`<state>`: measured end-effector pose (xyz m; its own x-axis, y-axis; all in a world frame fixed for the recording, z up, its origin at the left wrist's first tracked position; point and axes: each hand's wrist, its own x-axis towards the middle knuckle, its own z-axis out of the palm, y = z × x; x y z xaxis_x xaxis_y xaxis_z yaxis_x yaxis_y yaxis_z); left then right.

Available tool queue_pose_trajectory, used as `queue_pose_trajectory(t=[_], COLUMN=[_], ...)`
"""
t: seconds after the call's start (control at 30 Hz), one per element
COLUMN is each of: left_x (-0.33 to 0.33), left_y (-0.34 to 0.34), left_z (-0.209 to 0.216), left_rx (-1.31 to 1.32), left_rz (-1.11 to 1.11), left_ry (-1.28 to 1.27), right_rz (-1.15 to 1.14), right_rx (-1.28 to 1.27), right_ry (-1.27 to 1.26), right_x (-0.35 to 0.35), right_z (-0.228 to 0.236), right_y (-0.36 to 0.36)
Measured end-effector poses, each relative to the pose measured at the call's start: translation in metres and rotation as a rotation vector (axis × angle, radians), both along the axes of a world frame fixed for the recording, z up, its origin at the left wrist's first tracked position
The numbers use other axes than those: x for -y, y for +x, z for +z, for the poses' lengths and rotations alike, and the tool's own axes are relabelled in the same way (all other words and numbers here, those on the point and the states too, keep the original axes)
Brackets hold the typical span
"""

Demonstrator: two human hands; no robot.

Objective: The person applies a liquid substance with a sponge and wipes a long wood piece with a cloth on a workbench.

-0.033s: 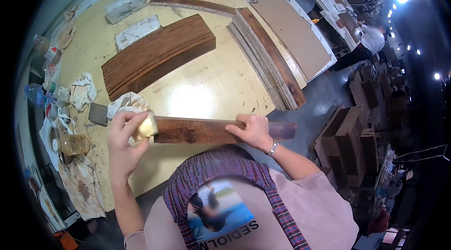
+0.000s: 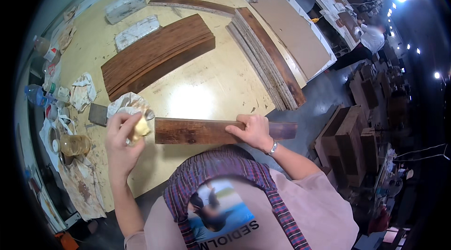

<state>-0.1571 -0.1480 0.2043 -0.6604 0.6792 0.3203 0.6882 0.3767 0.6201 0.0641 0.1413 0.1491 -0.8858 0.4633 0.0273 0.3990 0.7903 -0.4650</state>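
Note:
A dark brown wooden board (image 2: pixel 202 130) lies crosswise at the near edge of the table. My right hand (image 2: pixel 251 130) grips it right of the middle, thumb on the top face and fingers over the far edge. Just off the board's left end, my left hand (image 2: pixel 123 139) is closed on a pale yellow sponge (image 2: pixel 141 129), pinched between thumb and fingers. A small gap shows between sponge and board. Behind that hand lies a crumpled, stained white cloth (image 2: pixel 127 103), next to a small dark block (image 2: pixel 98 114).
Stacked curved brown boards (image 2: pixel 159 55) lie farther back, more slats (image 2: pixel 268 60) to the right. Two white wrapped blocks (image 2: pixel 137 32) sit behind. Plastic bottles and a jar of yellowish liquid (image 2: pixel 75 144) line the left edge. Cardboard (image 2: pixel 293 36) lies at right; another person (image 2: pixel 371 38) is beyond.
My left hand has drawn slightly left with the sponge, away from the board's left end, which now shows fully. My right hand and the board have stayed put.

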Motion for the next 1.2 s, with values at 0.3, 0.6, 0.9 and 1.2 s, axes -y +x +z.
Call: queue_pose_trajectory(t=[0.3, 0.6, 0.9, 1.2], left_x=[0.000, 0.016, 0.144, 0.000], left_y=[0.002, -0.010, -0.052, 0.025], left_z=[-0.012, -0.034, -0.134, -0.041], left_rx=[-0.108, -0.115, -0.221, 0.414], left_rz=[0.090, 0.263, 0.628, 0.109], left_ry=[0.065, 0.012, -0.312, 0.274], right_rz=[-0.019, -0.043, -0.058, -0.030], right_rx=[0.071, 0.085, 0.029, 0.011], right_ry=[-0.029, -0.074, -0.111, -0.040], right_x=[0.003, 0.008, 0.012, 0.017], right_z=[-0.001, -0.007, -0.018, -0.008], right_y=[0.003, 0.006, 0.008, -0.003])
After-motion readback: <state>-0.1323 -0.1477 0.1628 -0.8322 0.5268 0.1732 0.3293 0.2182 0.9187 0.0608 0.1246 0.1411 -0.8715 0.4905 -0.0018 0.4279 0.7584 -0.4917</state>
